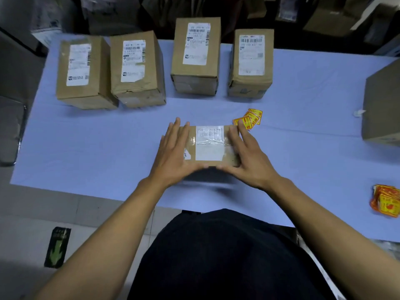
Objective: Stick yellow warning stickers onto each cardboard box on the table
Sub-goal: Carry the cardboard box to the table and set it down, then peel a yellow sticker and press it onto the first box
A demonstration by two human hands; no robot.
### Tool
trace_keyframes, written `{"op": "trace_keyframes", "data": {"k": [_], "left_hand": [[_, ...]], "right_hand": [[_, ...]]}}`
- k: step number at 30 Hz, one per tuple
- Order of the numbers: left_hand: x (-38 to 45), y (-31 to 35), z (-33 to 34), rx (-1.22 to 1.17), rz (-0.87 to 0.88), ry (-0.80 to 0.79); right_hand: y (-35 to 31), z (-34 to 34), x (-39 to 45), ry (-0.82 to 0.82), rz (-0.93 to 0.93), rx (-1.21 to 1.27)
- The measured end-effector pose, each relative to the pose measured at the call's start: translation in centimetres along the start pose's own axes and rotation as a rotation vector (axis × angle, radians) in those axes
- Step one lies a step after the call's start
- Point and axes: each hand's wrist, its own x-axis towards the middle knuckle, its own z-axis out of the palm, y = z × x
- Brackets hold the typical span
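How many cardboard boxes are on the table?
6: four in a back row, one between both hands, one cut off at the right edge. More may lie outside the view.

6 cardboard boxes (211, 146) (4 in back row), 2 sticker piles (249, 119).

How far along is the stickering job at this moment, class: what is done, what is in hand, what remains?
Done: nothing visibly; none of the four boxes in the back row shows a yellow sticker. In hand: the left hand and right hand lie flat on the near box, which is also unstickered. Left: all the boxes, including the large box at right. Loose stickers and a sticker stack wait.
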Motion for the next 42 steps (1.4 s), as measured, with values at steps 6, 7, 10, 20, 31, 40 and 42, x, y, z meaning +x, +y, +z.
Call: {"op": "trace_keyframes", "data": {"k": [6,7,10,20,31,40,42], "left_hand": [[2.4,0.1,-1.1,0.371,0.209,-0.223],[2.6,0.1,-1.1,0.359,0.207,-0.226],[3.1,-0.2,-1.3,0.323,0.207,-0.221],[4.5,-1.3,-2.2,0.302,0.161,-0.16],[5.2,-0.6,-1.1,0.36,0.149,-0.093],[7.6,2.9,0.2,0.321,0.08,0.056],[8.6,4.0,1.4,0.348,0.058,0.039]], "right_hand": [[0.5,-1.9,1.8,-0.136,-0.12,-0.382],[0.4,-1.8,2.0,-0.129,-0.123,-0.384],[0.6,-1.3,2.6,-0.109,-0.128,-0.364],[0.6,-0.6,5.0,-0.085,-0.137,-0.21],[1.0,-0.2,5.3,-0.046,-0.126,-0.212],[4.9,-0.6,4.1,0.322,0.352,0.171],[5.8,-0.4,5.2,0.293,0.526,0.2]]}}
